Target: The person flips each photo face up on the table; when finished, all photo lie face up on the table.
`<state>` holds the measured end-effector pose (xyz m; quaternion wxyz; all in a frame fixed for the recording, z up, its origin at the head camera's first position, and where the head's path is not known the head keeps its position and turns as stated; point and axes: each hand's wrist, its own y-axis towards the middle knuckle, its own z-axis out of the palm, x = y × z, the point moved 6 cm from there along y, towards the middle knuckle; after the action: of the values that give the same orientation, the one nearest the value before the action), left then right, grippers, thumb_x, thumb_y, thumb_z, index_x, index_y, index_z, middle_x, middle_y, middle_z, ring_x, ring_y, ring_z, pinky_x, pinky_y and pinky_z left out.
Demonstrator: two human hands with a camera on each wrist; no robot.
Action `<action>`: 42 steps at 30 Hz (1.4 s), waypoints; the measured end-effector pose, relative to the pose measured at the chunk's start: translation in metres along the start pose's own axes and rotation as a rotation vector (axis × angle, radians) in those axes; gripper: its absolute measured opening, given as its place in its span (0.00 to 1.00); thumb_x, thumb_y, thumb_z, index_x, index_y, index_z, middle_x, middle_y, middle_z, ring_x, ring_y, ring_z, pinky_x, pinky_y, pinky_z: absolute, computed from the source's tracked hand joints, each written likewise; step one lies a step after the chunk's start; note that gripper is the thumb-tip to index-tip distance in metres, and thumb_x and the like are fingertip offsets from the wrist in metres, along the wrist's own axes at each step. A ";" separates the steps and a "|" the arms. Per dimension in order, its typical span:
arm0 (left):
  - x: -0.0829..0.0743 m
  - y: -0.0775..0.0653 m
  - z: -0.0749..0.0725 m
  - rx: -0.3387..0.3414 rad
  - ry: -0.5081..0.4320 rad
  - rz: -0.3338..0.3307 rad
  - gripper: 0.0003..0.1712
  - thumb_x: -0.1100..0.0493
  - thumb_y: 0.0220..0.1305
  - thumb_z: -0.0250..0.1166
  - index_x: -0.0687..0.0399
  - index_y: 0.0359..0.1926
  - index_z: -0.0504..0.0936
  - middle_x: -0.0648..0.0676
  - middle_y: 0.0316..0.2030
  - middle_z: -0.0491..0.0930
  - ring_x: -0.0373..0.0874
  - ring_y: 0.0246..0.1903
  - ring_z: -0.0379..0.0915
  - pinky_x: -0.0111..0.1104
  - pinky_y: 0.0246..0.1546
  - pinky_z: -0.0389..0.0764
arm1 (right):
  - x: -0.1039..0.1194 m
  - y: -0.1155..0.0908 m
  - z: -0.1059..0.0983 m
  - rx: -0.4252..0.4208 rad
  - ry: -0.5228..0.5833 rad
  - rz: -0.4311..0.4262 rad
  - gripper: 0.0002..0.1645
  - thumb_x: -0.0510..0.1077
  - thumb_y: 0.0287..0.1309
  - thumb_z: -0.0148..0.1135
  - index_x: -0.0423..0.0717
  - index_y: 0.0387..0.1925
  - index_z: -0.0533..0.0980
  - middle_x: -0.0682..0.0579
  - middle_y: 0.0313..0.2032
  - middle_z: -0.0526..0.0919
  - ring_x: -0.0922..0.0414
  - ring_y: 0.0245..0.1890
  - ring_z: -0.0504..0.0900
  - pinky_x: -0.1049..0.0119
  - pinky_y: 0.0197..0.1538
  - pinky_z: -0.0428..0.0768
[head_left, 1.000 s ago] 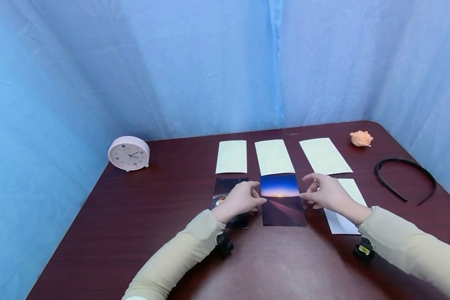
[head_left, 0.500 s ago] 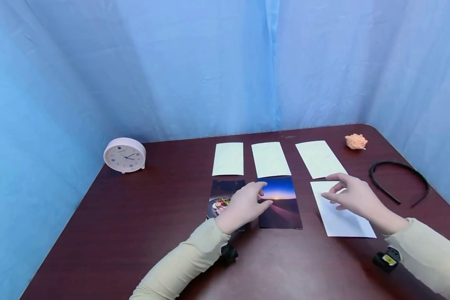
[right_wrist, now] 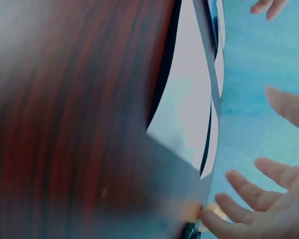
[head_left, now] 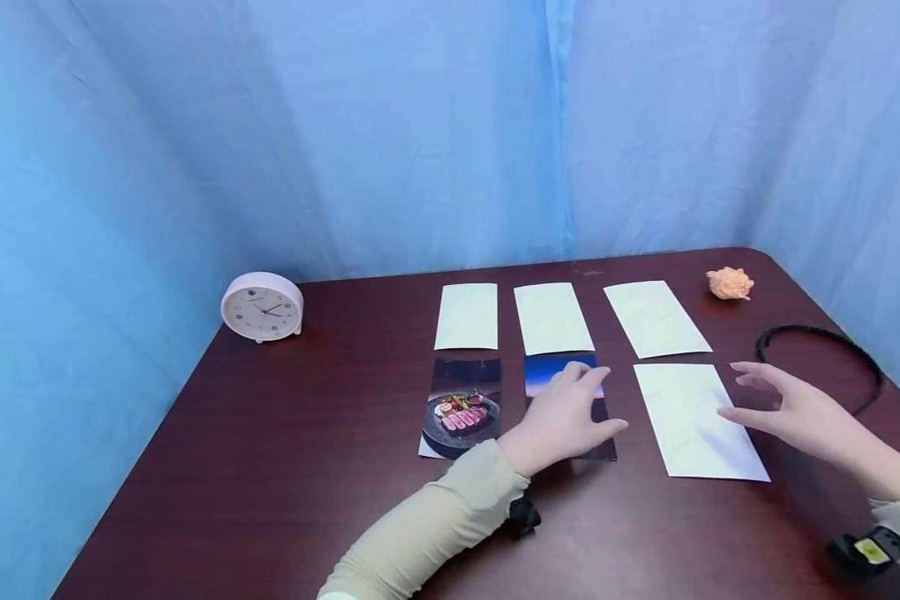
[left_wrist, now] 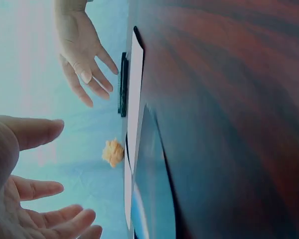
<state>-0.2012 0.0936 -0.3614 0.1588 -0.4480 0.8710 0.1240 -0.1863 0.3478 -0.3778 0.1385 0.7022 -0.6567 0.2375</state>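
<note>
L fingers (head_left: 594, 379) over blue photo (head_left: 543, 379), R fingers (head_left: 761, 372) nr front white card (head_left: 690, 421), all spread, nil held

"What is at 8 o'clock?"
"A person's left grip (left_wrist: 10, 209), fingers spread; between 10 and 11 hangs the right grip (left_wrist: 82, 52), fingers also apart."
"And on the dark red-brown surface (left_wrist: 239, 119) at 3?"
"A white sheet (left_wrist: 136, 74), seen nearly edge-on, stretches toward 12; a glossy print (left_wrist: 154, 184) runs toward 6."
"Behind those?"
"A black object (left_wrist: 123, 84) at 11, a ruffled orange puff (left_wrist: 113, 152) between 7 and 8, pale-blue drapery (left_wrist: 35, 99) at 9."
</note>
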 end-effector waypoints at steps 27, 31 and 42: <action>-0.047 0.045 0.061 0.347 0.236 0.030 0.46 0.29 0.48 0.66 0.37 0.66 0.62 0.46 0.57 0.64 0.35 0.55 0.61 0.24 0.54 0.65 | -0.014 -0.005 0.020 0.068 -0.122 -0.185 0.49 0.52 0.48 0.72 0.33 0.65 0.61 0.28 0.59 0.68 0.74 0.55 0.64 0.77 0.41 0.68; -0.049 0.046 0.063 0.360 0.264 0.033 0.48 0.29 0.47 0.66 0.38 0.67 0.61 0.45 0.57 0.63 0.34 0.56 0.60 0.23 0.55 0.64 | -0.009 -0.006 0.022 0.036 -0.102 -0.237 0.47 0.50 0.45 0.73 0.32 0.63 0.63 0.29 0.58 0.70 0.94 0.46 0.50 0.86 0.39 0.61; -0.048 0.045 0.063 0.335 0.298 0.074 0.44 0.30 0.40 0.71 0.42 0.55 0.69 0.45 0.48 0.64 0.34 0.46 0.62 0.21 0.44 0.66 | -0.004 -0.004 0.025 0.049 -0.212 -0.223 0.53 0.55 0.39 0.76 0.32 0.62 0.65 0.29 0.57 0.72 0.60 0.53 0.72 0.78 0.40 0.69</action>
<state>-0.2008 0.1772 -0.3975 0.0960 -0.3965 0.9091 -0.0843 -0.1784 0.3389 -0.4011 0.0768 0.7952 -0.5796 0.1609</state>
